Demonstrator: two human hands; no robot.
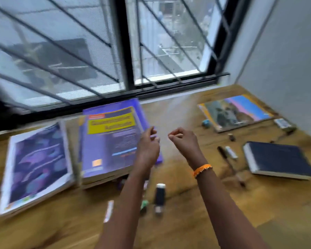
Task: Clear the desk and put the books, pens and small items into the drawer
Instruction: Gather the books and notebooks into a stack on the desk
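Just starting: left hand (148, 144) and right hand (182, 141) raised mid-frame, each grip loosely curled, empty. Next, reach left for purple book (113, 139); drawer unseen.

No text readable, motion blur throughout. Purple book (113, 139) at 10 o'clock from the hands carries a yellow title panel with dark lettering and a red tag above it; both illegible.

purple-and-yellow book (115, 139), navy book (280, 159), orange wristband (202, 169)
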